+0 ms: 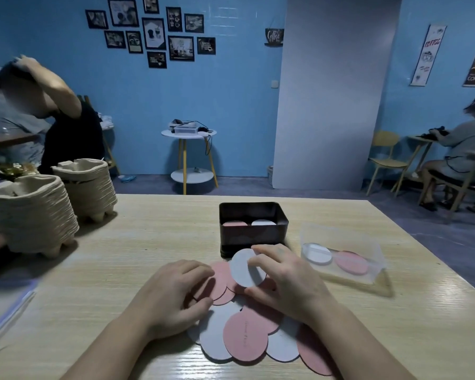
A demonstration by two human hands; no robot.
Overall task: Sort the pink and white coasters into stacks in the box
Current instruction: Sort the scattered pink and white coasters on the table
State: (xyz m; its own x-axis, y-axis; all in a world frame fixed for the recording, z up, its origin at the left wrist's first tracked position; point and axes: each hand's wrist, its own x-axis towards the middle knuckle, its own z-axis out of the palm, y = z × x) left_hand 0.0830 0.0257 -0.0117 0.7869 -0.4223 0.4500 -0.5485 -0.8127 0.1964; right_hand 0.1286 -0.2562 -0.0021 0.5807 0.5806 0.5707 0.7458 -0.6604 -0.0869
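Observation:
A dark rectangular box (pixel 248 237) stands on the wooden table, with a pink stack (pixel 234 223) at its left and a white stack (pixel 263 222) at its right inside. In front of it lies a loose pile of several round coasters, such as a pink coaster (pixel 244 338) and a white coaster (pixel 217 335). My right hand (pixel 288 281) pinches a white coaster (pixel 246 268) lifted and tilted above the pile. My left hand (pixel 173 294) presses its fingers on a pink coaster (pixel 215 281) at the pile's left.
A clear plastic lid (pixel 343 256) to the right holds one white and one pink coaster. Two stacks of pulp trays (pixel 36 215) stand at the table's left. A person sits at the far left, another at the far right. A small round side table (pixel 188 133) stands by the wall.

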